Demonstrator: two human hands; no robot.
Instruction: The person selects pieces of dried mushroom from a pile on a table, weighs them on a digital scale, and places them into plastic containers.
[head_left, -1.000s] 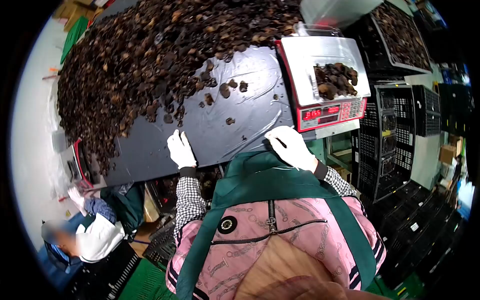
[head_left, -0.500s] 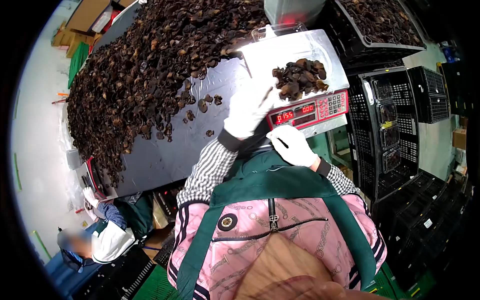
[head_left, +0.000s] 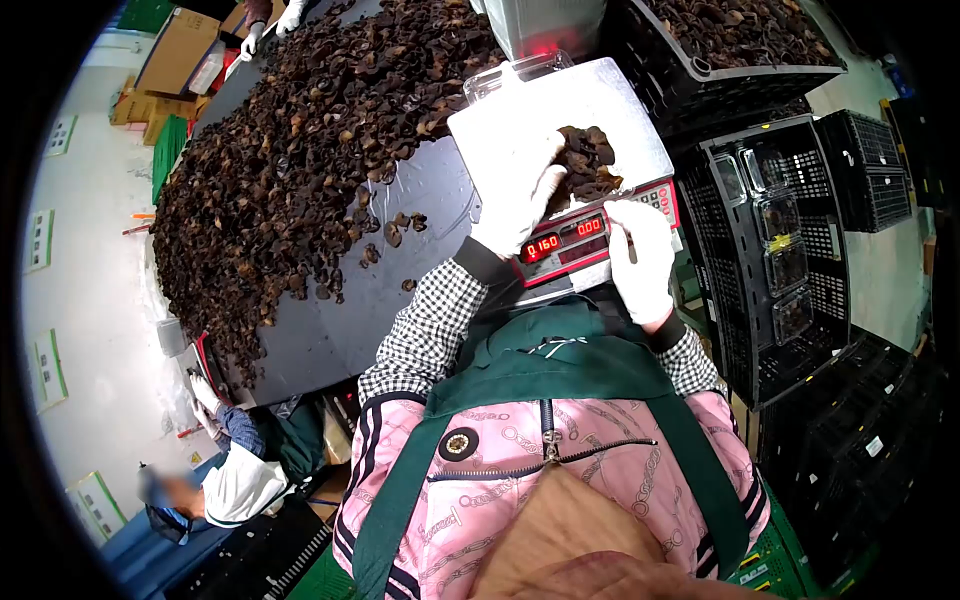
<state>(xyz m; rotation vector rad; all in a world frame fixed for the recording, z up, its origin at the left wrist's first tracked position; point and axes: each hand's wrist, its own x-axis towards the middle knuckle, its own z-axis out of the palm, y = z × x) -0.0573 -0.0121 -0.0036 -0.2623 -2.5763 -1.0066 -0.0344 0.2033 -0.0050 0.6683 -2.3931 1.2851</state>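
Observation:
A small pile of dark wood ear mushrooms (head_left: 586,165) lies on the metal pan of a red digital scale (head_left: 550,262), whose lit display reads 0.160 and 0.00. My left hand (head_left: 515,205), in a white glove, rests against the pile's left side with its fingers stretched out and apart. Over the right part of the scale's keypad is my right hand (head_left: 645,258), also gloved in white. Its thumb and fingers are apart near the pile's lower right edge, with nothing visible between them. A clear plastic container (head_left: 515,75) sits at the pan's far edge.
A large heap of wood ears (head_left: 330,150) covers much of the grey table (head_left: 330,335). Black crates (head_left: 745,75) stand at the right, one holding clear plastic boxes (head_left: 782,250). A co-worker (head_left: 245,475) is at the lower left; another person's gloved hands (head_left: 252,40) show at the top.
The view has shifted slightly. My left hand now lies against the pile, which looks narrower. My right hand has moved up onto the scale's front. The reading rose from 0.155 to 0.160.

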